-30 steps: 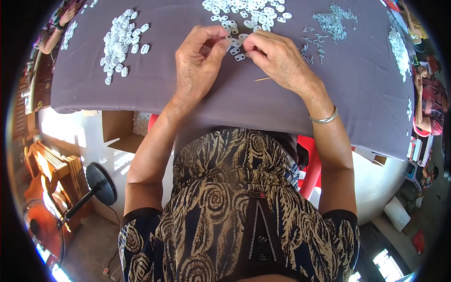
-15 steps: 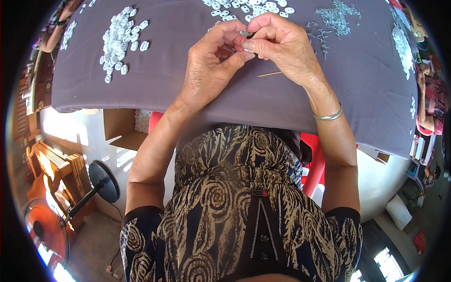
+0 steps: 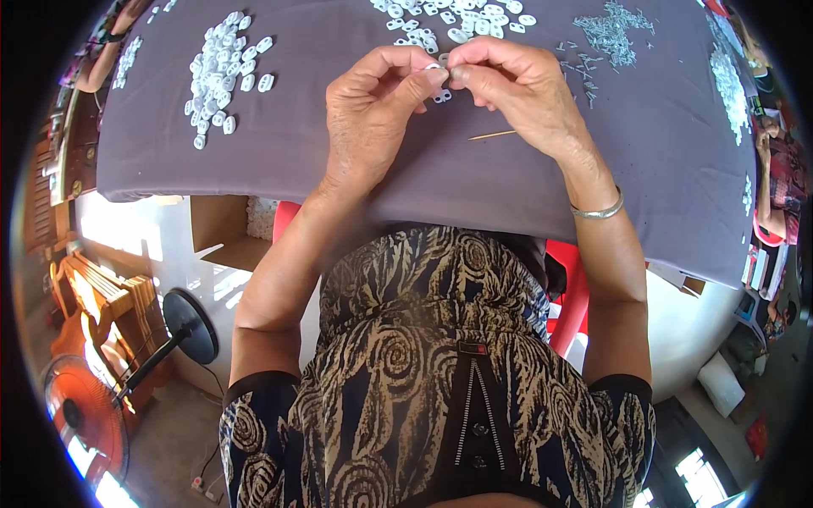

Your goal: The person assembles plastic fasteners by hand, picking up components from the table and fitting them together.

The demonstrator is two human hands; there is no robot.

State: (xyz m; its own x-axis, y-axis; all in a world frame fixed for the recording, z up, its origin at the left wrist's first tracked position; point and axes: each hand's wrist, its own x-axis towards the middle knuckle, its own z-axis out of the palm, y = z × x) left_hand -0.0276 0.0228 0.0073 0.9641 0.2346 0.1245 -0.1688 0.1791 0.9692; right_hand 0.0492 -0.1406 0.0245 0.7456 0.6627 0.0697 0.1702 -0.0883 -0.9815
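My two hands meet over the far middle of a table with a grey-purple cloth (image 3: pixel 279 161). Between the thumb and forefinger of my left hand (image 3: pixel 368 114) is a small white plastic piece (image 3: pixel 433 66), mostly covered by the fingers. The fingertips of my right hand (image 3: pixel 529 97) are pinched right beside it; whatever they grip is too small to make out. Below the fingertips shows another small white two-holed piece (image 3: pixel 442 97). A thin wooden stick (image 3: pixel 491 135) lies on the cloth near my right wrist.
Piles of white two-holed pieces lie at the left (image 3: pixel 216 76) and far middle (image 3: pixel 474 15). Small metal pins (image 3: pixel 611 38) are scattered at the far right. More white pieces (image 3: pixel 728 89) lie by the right edge. Other people's arms (image 3: pixel 97 68) show at both sides. A fan (image 3: pixel 85 415) stands lower left.
My hands have turned and drawn slightly apart, with the fingertips now meeting in a pinch. The white piece between them shows differently, and the whole view has shifted a little.
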